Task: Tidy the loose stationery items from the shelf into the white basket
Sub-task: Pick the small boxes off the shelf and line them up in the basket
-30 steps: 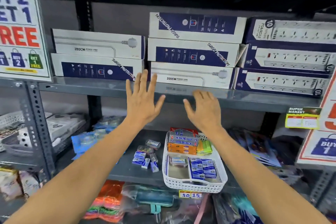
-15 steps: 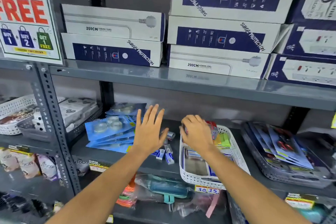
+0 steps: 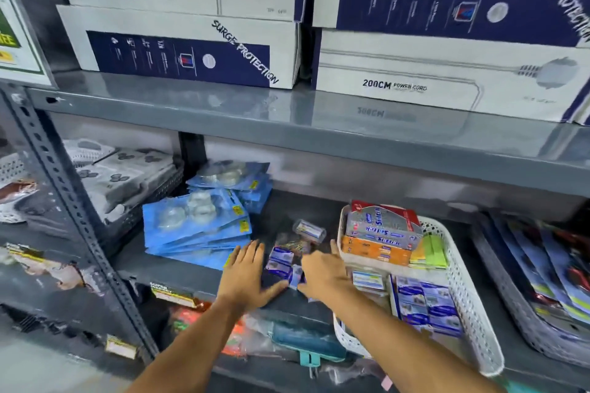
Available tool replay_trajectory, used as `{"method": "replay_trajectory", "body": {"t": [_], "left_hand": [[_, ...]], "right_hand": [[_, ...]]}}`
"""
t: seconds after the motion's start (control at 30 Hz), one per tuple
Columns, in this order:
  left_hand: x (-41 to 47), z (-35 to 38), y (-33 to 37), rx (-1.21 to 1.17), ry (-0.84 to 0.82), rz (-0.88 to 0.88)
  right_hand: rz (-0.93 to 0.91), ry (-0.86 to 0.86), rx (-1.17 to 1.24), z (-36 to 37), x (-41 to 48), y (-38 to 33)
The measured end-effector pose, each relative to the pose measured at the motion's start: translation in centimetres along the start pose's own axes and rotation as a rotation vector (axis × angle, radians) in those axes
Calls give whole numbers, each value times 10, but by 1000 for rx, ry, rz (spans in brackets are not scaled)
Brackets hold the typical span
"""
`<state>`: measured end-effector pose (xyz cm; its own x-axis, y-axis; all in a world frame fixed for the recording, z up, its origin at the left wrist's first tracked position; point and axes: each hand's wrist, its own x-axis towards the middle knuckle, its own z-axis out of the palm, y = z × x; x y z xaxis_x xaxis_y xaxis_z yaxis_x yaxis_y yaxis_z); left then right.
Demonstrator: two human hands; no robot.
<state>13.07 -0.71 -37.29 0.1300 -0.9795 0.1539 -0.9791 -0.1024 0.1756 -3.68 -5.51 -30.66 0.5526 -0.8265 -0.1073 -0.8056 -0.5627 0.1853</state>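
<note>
The white basket (image 3: 463, 281) stands on the dark lower shelf, holding an orange box (image 3: 373, 252), a grey-and-red box and blue packets. Just left of it lie loose small blue packets (image 3: 281, 260), a clear little case (image 3: 309, 230) and a bag of clips (image 3: 295, 246). My left hand (image 3: 245, 274) lies flat and open on the shelf, left of the packets, thumb pointing toward them. My right hand (image 3: 322, 271) is curled over the packets next to the basket's left wall. Its fingers touch one packet, but blur hides whether they grip it.
Blue blister cards (image 3: 198, 226) are stacked left of the loose items. A grey tray (image 3: 510, 313) of flat packs sits right of the basket. The grey upper shelf (image 3: 287, 124) with power-cord boxes (image 3: 191, 51) overhangs closely. A perforated steel post (image 3: 73, 210) stands left.
Both hands came down from the upper shelf edge to the lower shelf. The right hand shifted from over the basket to the loose packets. The view moved closer and lower.
</note>
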Motion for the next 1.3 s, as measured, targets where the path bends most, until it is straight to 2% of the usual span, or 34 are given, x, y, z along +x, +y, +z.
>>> {"method": "replay_trajectory", "body": {"t": [0.2,0.3,0.37,0.47,0.53,0.7,0.83,1.07,1.3], "left_hand": [[-7,32,-15,-14,-174,17],[-7,30,-14,79,-266,32],[-7,27,-13,143,-226,62],[-9,25,-11,115,-172,118],[-9,24,-12,99,-153,115],[-9,21,-12,116,-182,103],[-7,22,-13,127,-167,98],[-7,21,-13,118,-171,94],[-7,20,-12,82,-174,87]], "right_hand": [[37,-115,85,18,15,-11],[71,-147,190,13,21,-13],[93,-175,252,7,23,-10],[104,-228,287,-7,24,1],[47,-237,291,-17,27,10],[-251,-185,304,-20,46,27],[-430,-187,195,-14,50,22],[-540,-162,86,-8,53,19],[-603,-210,18,-7,56,15]]}}
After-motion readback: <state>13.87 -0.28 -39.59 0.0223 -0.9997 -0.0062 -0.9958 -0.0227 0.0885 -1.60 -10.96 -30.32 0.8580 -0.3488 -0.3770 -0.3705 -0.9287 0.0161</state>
